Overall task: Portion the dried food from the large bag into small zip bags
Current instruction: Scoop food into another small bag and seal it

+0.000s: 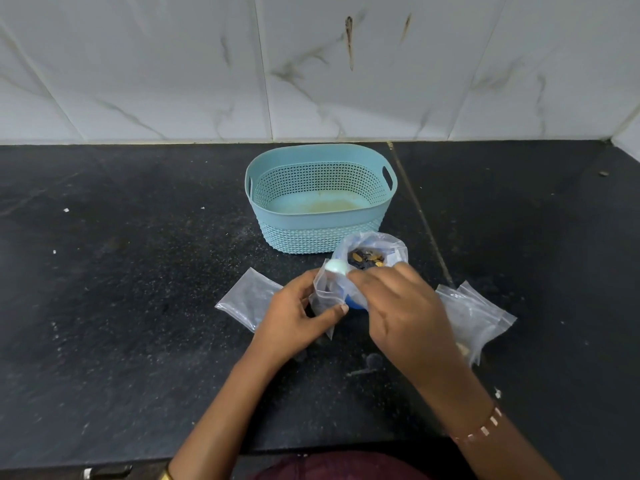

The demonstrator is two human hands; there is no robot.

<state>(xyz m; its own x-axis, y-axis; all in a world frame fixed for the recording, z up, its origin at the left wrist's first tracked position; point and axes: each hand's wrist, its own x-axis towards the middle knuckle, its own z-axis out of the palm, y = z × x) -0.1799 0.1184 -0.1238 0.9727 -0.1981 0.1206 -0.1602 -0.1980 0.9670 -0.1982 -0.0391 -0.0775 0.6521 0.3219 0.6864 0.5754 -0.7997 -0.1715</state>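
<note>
The person is filling a zip bag (323,289), by the look of it: the left hand (294,317) is pinching the bag upright by its side, thumb across the front, just above the table (138,271). The right hand (398,306) is reaching over the bag's mouth with fingers curled round something white, seemingly a spoon (335,265) whose bowl is showing at the bag's top edge; how firm that grip is I cannot tell.

The next move, I judge, is calling for the spoon to be tipped inside the mouth while the left hand is keeping it spread, so nothing is spilling.

The large bag (370,251) is standing open just behind the hands, with dark and golden dried food (365,260) showing inside. Something blue (355,302) is peeking from under it. The basket (320,220) behind is holding no bags, only a stained floor. One flat bag (247,299) is lying left of the hands; spare bags (474,313) are lying right.
</note>
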